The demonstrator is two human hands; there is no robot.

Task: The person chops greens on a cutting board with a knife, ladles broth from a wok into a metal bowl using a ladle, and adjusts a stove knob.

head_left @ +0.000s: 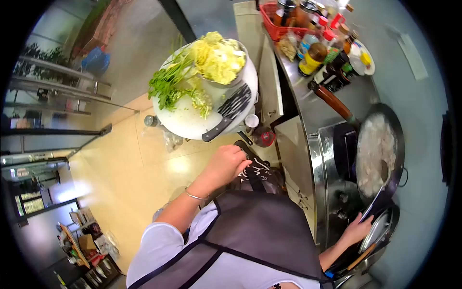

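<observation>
Two hands. R hand [357, 229], just nearside of wok [399, 139], fingers wrapped round ladle [375, 201], its head in wok's pale contents [375, 144]; long handle prob. spares skin heat. L hand [230, 164] well left of wok, fingers curled, hold can't tell. Board [175, 121] w/ cleaver [236, 102] also left, prob. off heat.

We're in a kitchen here, no question: a wok [399, 137] sits at the stove [337, 233], loaded with pale food [374, 149], and along the steel counter [308, 103] we spot a crowd of seasoning bottles [315, 55]. Ahead of us, a white chopping board [179, 119] carries leafy greens [168, 89] and a broad knife [236, 103]!
</observation>
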